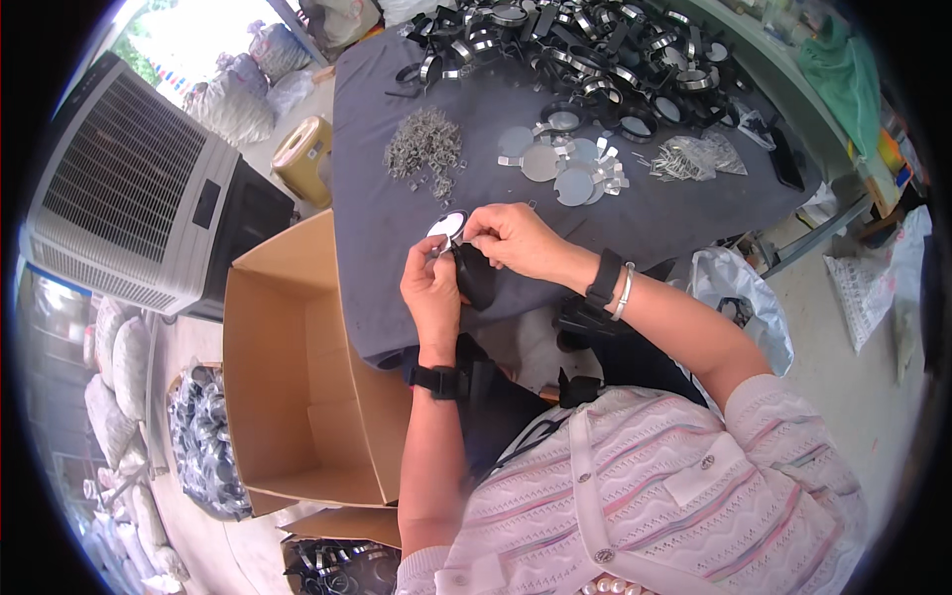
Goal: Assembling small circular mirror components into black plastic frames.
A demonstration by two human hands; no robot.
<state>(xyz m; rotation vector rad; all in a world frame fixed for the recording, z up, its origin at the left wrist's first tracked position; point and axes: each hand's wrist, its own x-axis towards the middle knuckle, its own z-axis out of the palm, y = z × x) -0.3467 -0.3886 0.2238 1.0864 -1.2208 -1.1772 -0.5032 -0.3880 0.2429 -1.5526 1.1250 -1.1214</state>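
Near the table's front edge, my left hand (430, 293) grips a black piece (476, 280) topped by a round, shiny, mirror-like disc (449, 225). The black part hangs below the fingers. My right hand (518, 241) is closed in a pinch against the disc's right edge; whatever its fingertips hold is too small to tell. Beyond my hands lies a heap of small metal clips (424, 144). To its right are flat round discs with tabs (540, 162), some silvery. Further right, small thin metal pins (677, 162) spill out beside a clear plastic bag (719, 154).
A big pile of black pieces with shiny rings (585, 59) covers the far end of the dark cloth-covered table (372, 238). An open cardboard box (307, 397) stands at the left, by an air cooler (119, 188). A dark phone-like slab (786, 159) lies at the right edge.
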